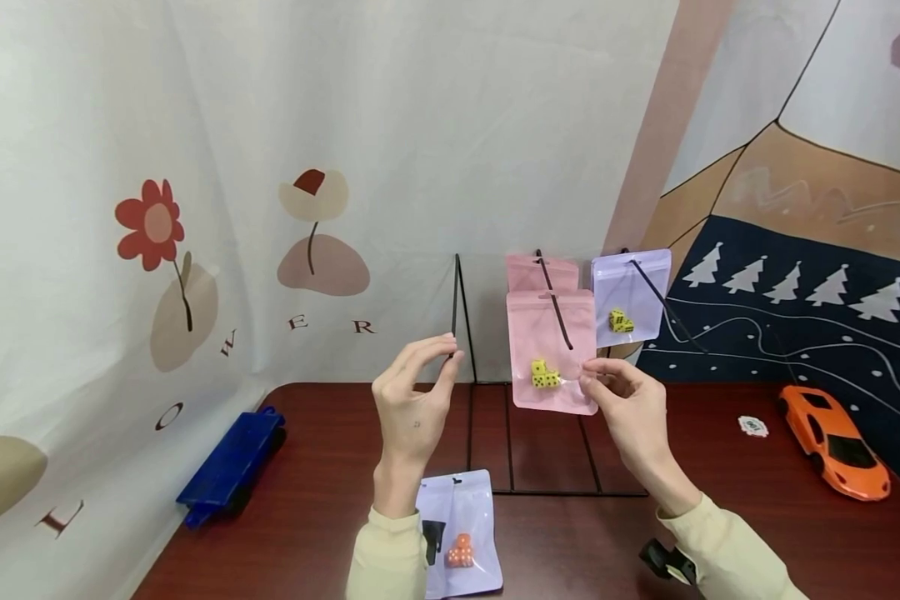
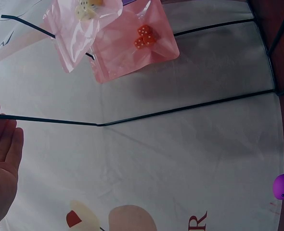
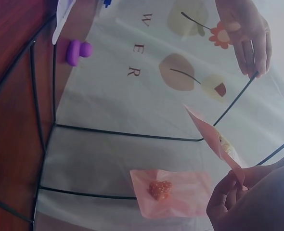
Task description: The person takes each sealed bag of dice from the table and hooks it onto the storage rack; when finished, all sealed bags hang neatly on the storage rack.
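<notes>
A black wire rack (image 1: 570, 493) with forward-sticking prongs stands on the table. My left hand (image 1: 411, 408) pinches the tip of its left prong (image 2: 50, 120) between thumb and fingers; that prong carries no bag. On the middle prong hangs a pink zip bag (image 1: 551, 333) with yellow dice. My right hand (image 1: 636, 412) pinches this bag's lower right edge. Behind it on the same prong is another pink bag (image 1: 521, 271), whose orange dice (image 2: 145, 37) show in the left wrist view. A lilac bag (image 1: 641, 287) with yellow dice hangs on the right prong.
Another lilac bag (image 1: 474, 500) with orange dice lies on the table, partly behind my left wrist. A blue toy (image 1: 232, 462) sits at left, an orange toy car (image 1: 832, 442) and a small white tag (image 1: 752, 427) at right. A purple duck (image 3: 77, 52) shows in the wrist views.
</notes>
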The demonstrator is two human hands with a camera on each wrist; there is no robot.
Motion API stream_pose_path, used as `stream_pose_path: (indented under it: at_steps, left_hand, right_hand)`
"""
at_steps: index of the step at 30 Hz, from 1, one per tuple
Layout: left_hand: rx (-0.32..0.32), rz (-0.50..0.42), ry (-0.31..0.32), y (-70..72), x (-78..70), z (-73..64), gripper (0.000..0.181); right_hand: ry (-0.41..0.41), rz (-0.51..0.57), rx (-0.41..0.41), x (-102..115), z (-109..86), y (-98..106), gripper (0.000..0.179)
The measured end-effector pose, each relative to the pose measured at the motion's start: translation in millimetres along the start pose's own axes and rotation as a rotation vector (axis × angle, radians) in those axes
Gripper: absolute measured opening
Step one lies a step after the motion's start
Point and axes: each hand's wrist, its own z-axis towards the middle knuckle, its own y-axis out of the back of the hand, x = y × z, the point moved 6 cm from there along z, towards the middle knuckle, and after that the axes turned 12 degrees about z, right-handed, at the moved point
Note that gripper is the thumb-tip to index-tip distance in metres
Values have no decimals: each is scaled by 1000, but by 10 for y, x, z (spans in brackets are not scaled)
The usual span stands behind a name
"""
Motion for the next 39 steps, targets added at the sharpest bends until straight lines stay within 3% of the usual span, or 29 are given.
stream_pose_path:
  at_steps: [13, 25, 39]
  left_hand:
    - [-9, 23, -6, 53, 7, 18, 15]
    - [0, 7, -9, 1, 6, 6, 16]
    - [1, 8, -17, 0, -4, 11, 14]
  right_hand:
    - [-2, 108, -3, -133, 150, -143, 15]
    - [-45, 126, -58, -175, 251, -104, 16]
    - [-33, 117, -98, -203, 362, -138, 22]
